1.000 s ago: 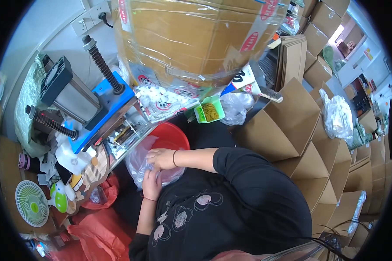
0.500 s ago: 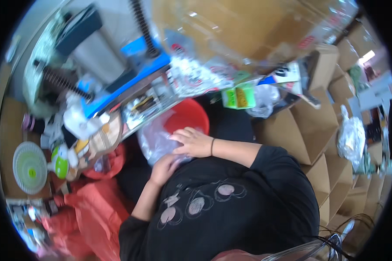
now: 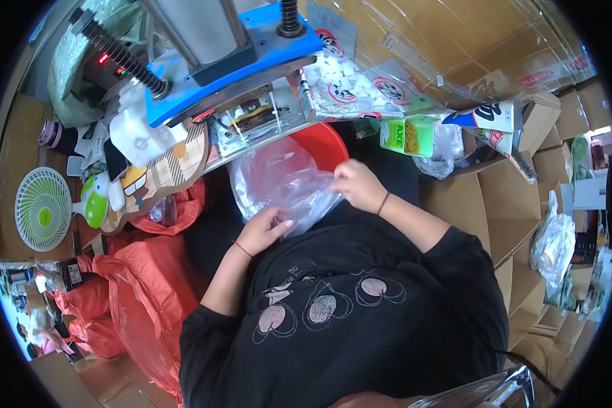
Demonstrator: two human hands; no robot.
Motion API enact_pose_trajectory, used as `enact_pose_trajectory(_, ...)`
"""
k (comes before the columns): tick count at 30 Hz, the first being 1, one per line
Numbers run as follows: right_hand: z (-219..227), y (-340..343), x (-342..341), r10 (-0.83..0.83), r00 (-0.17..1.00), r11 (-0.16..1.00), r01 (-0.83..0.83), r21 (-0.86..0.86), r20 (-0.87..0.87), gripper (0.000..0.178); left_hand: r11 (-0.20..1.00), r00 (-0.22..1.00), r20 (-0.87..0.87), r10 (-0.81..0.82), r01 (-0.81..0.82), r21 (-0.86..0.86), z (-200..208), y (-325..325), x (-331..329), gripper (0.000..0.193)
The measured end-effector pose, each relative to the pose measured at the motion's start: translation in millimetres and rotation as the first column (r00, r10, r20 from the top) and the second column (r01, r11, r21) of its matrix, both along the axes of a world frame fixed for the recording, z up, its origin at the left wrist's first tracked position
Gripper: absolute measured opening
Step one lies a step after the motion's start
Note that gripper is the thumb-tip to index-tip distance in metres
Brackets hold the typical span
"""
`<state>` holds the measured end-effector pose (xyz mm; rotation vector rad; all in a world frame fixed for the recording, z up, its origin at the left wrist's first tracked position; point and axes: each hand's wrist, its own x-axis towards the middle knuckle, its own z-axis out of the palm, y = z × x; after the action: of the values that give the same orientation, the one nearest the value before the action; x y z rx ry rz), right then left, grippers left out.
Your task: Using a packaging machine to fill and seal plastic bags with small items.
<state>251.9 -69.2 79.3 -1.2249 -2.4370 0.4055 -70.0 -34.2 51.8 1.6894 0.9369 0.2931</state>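
Observation:
A clear plastic bag (image 3: 272, 180) lies spread in a red basin (image 3: 330, 144), held close in front of my body. My right hand (image 3: 362, 187) pinches the bag's edge at the basin's right side. At the near left edge of the bag, my left hand (image 3: 260, 231) has thumb and fingers curled in on the film. The bag's near part stretches between both hands. Inside the bag I cannot make out any contents.
A press with a blue plate (image 3: 238, 58) stands over the bench just beyond. White pieces lie on a printed plastic sheet (image 3: 360, 88) beside it. A green box (image 3: 406, 136), a small fan (image 3: 44, 209), red bags (image 3: 149, 285) and cardboard dividers (image 3: 517, 197) surround me.
My hands have moved apart: the right went to the right and away from me, drawing the bag's edge along. The whole view has shifted and become sharper.

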Motion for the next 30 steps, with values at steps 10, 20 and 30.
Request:
enact_pose_trajectory(10,9,16,-36,-0.523,0.460,0.827,0.478,-0.296,-0.717,0.025,0.998,0.966,0.250,-0.063,0.059,0.025,12,2,55,0.017)
enact_pose_trajectory(20,-30,-3,-68,-0.525,0.609,0.838,0.247,-0.486,-0.595,0.026,0.945,0.975,0.212,-0.071,-0.003,0.328,-17,17,32,0.039)
enact_pose_trajectory(30,-21,23,50,-0.366,0.553,0.894,-0.015,-0.448,-0.749,0.025,0.802,0.896,-0.197,0.399,-0.237,0.548,-93,58,-39,0.028)
